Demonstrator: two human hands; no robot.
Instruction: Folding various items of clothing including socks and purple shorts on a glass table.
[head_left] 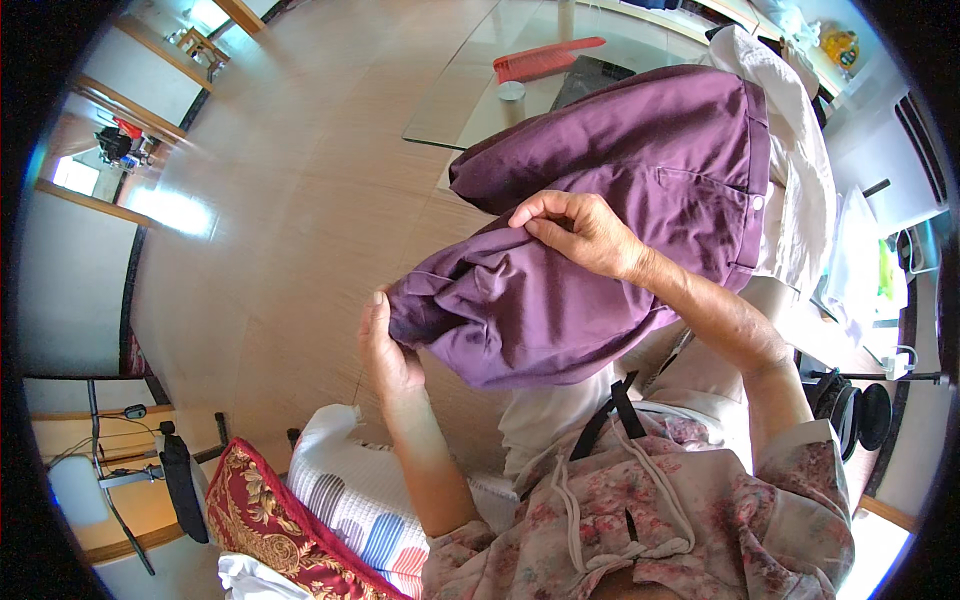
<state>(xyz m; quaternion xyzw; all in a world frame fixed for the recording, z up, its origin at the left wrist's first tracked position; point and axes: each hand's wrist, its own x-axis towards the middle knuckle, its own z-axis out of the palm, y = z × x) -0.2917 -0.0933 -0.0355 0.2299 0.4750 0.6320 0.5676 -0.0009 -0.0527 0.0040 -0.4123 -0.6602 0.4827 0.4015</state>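
Observation:
A pair of purple trousers [660, 140] lies across my lap, its buttoned waistband at the right and its legs reaching left. At the left end of the nearer leg, my left hand [388, 345] grips the hem, the thumb on top and the other fingers hidden behind the cloth. My right hand [590, 235] pinches the upper edge of the same leg between thumb and forefinger. Between the two hands the fabric is bunched and creased. The farther leg rests over the edge of a glass table.
The glass table [455, 100] holds a red brush [548, 62], a small round lid [511, 91] and a dark flat object [592, 78]. A white garment [800, 170] lies beyond the waistband. By my left arm are a red-and-gold cushion [265, 505] and a white striped cloth [345, 480].

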